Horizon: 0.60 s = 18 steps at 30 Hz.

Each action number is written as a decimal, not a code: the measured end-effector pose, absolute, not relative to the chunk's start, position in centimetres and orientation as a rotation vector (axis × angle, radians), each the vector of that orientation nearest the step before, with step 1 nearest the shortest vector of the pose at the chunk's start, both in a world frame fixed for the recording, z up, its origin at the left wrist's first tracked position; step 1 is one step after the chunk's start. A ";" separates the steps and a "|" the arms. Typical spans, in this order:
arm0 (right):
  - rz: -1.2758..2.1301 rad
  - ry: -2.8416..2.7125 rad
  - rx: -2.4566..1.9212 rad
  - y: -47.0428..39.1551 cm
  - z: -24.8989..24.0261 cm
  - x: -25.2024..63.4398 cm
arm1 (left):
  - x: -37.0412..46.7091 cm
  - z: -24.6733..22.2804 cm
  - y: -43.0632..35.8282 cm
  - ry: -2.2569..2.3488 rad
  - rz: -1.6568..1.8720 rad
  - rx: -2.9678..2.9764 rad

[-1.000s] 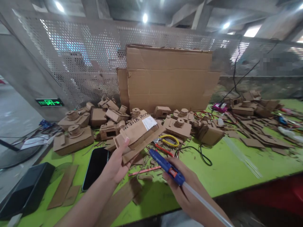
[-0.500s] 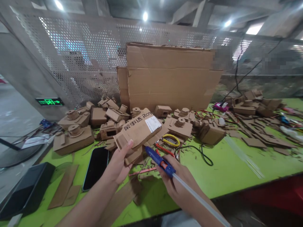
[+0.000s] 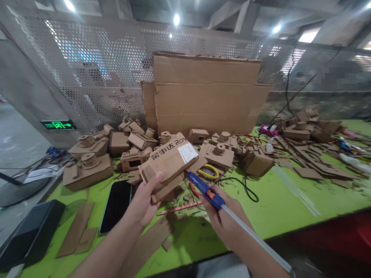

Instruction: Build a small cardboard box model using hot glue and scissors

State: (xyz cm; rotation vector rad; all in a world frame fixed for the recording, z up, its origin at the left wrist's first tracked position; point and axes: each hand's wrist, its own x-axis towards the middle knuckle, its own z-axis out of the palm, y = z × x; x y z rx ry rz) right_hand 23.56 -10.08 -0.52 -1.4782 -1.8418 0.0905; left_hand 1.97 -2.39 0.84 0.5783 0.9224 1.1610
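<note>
A cardboard box point(image 3: 166, 160) with black printed lettering and a white label is tilted above the table, my left hand point(image 3: 146, 200) closed on its near left end. In my right hand point(image 3: 227, 216) is a blue glue gun point(image 3: 204, 189), with a long clear glue stick point(image 3: 255, 237) running out of its back. The gun's nozzle is at the box's lower right edge; whether it touches cannot be made out. Beneath the hands lies a red strip point(image 3: 179, 208) among cardboard scraps. Yellow-handled scissors or pliers point(image 3: 208, 171) sit just behind the gun.
Several cardboard camera models point(image 3: 88, 170) stand along the back of the green table point(image 3: 278, 208), before a large upright cardboard sheet point(image 3: 207, 96). A phone point(image 3: 116, 206) and a dark box point(image 3: 31, 231) lie left. Loose glue sticks point(image 3: 298, 193) and cardboard pieces point(image 3: 321, 164) are at right.
My right hand has moved the glue gun rightward, its nozzle shifting along the box's lower edge. My left hand still holds the box in nearly the same place.
</note>
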 end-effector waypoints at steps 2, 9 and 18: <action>0.070 -1.812 -1.488 -10.0 -0.4 24.0 | 1.9 0.9 -2.4 0.922 1.154 0.590; 0.067 -1.815 -1.489 -10.0 -0.3 24.3 | 1.9 0.9 -2.4 0.925 1.155 0.589; 0.241 -2.008 -1.431 -11.3 -1.0 21.6 | 1.9 0.6 -2.4 0.859 1.158 0.619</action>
